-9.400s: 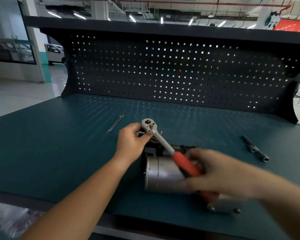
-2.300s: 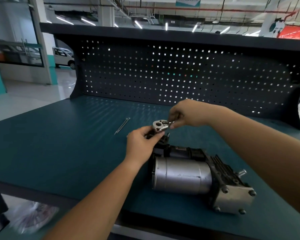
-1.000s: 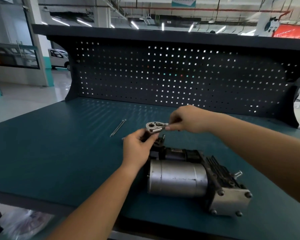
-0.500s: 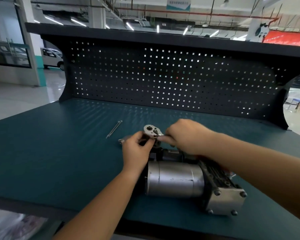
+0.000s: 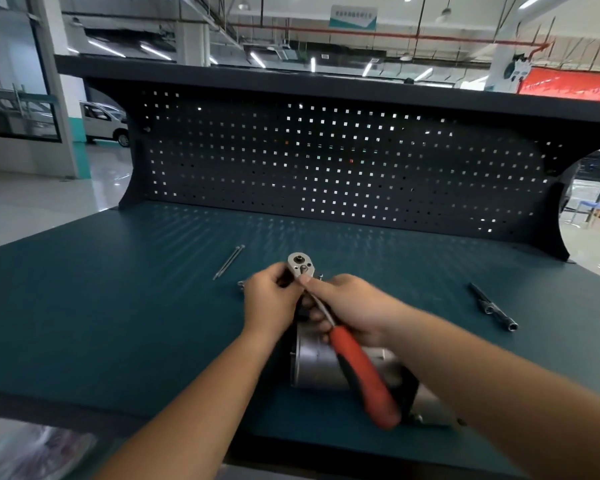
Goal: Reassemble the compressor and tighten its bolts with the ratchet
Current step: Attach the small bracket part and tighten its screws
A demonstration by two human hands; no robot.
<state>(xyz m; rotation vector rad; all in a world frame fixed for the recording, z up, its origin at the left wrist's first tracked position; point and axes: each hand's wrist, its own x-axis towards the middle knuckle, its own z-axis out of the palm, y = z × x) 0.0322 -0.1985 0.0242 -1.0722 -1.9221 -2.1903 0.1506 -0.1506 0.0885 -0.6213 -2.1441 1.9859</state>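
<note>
A silver, cylindrical metal compressor [image 5: 321, 365] lies on its side on the teal workbench top [image 5: 118, 306], close to the front edge and roughly central. Its right-hand end is largely covered by the right forearm, and its far end is hidden behind both hands. A chrome ratchet with a red handle [image 5: 359, 372] is set over the compressor's far end, with its round head uppermost and facing the camera. The red grip slopes down towards the viewer across the silver body. The left hand [image 5: 271, 303] approaches from the left with fingers curled, and it grips the ratchet just below the head, the thumb lying against the head's edge. What sits under the head cannot be determined. The right hand [image 5: 350, 306] is closed round the bare steel shank between head and red grip, and its index finger is laid forward so that the tip touches the head. Two long thin steel bolts [image 5: 228, 262] lie side by side on the bench, beyond and left of the hands and apart from the compressor. A small metal part [image 5: 240, 284], too small to identify, lies just left of the left hand. Dark slender tool bars [image 5: 492, 308] lie well to the right. A black perforated back panel [image 5: 326, 161] stands along the rear of the bench.
</note>
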